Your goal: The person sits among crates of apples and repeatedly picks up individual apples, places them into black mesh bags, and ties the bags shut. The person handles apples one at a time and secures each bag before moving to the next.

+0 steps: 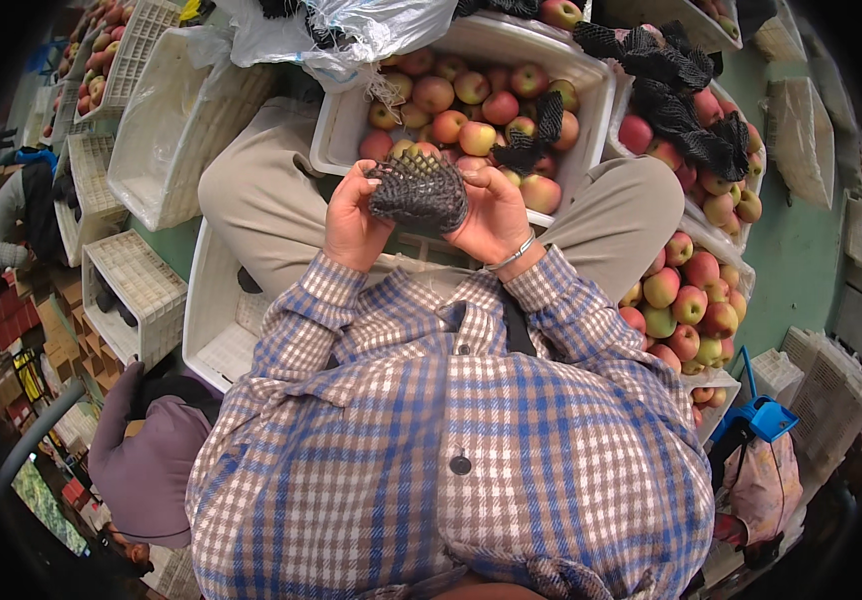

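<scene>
Both my hands hold a black foam net sleeve (419, 196) in front of my lap. My left hand (356, 217) pinches its left end between thumb and fingers. At the other end, the fingers of my right hand (494, 214) grip the sleeve's edge. The mesh bulges as if something round is inside, but the netting hides most of it. Just beyond my hands stands a white plastic crate (596, 127) of red-and-yellow apples (477, 138). Another black net sleeve (528, 146) lies on those apples.
A clear plastic bag (371, 37) hangs over the crate's far left corner. Apples fill crates (690, 300) on my right, with black net sleeves (690, 112) on some. A white crate (209, 322) sits by my left knee. People (149, 469) (761, 472) are nearby on both sides.
</scene>
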A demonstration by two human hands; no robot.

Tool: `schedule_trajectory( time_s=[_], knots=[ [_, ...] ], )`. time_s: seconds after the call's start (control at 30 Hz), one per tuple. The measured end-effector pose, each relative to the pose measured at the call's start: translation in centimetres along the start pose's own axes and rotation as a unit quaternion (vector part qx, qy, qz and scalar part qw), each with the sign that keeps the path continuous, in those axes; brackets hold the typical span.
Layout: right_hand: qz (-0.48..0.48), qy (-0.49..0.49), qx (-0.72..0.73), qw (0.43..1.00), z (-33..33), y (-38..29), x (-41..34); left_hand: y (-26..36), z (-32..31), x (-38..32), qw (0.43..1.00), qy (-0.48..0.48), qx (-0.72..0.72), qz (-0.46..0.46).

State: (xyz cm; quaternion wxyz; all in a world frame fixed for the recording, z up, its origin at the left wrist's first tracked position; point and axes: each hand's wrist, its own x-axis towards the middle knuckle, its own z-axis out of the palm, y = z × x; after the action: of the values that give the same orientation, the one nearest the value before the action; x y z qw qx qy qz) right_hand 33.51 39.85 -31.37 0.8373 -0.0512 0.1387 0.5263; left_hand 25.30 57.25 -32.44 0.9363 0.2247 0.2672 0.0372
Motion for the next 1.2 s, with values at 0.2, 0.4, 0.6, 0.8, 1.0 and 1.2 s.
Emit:
schedule_trajectory(
  time_s=[0.2,0.4,0.6,0.8,1.0,1.2],
  knots=[
    [-0.017,-0.014,-0.181,0.983,-0.8,-2.1,-0.3,-1.9,-0.5,4.3,0.983,-0.103,0.048,-0.145],
    [-0.239,0.055,-0.167,0.955,-1.7,-8.3,0.3,-2.0,-0.4,15.9,0.928,-0.051,0.321,-0.182],
    [-0.233,0.1,-0.204,0.946,-3.1,-11.6,0.3,-1.0,-3.8,29.8,0.805,0.241,0.543,0.005],
    [-0.212,0.182,-0.252,0.927,-6.2,-12.1,2.6,-3.7,-3.2,32.5,0.68,0.219,0.699,0.022],
    [-0.213,0.258,-0.248,0.909,-8.3,-11.4,3.1,-2.0,-3.5,31.8,0.757,0.194,0.621,0.06],
    [-0.247,0.238,-0.304,0.889,-8.0,-11.8,3.9,0.0,-0.6,25.7,0.923,0.118,0.366,0.013]
  ],
)
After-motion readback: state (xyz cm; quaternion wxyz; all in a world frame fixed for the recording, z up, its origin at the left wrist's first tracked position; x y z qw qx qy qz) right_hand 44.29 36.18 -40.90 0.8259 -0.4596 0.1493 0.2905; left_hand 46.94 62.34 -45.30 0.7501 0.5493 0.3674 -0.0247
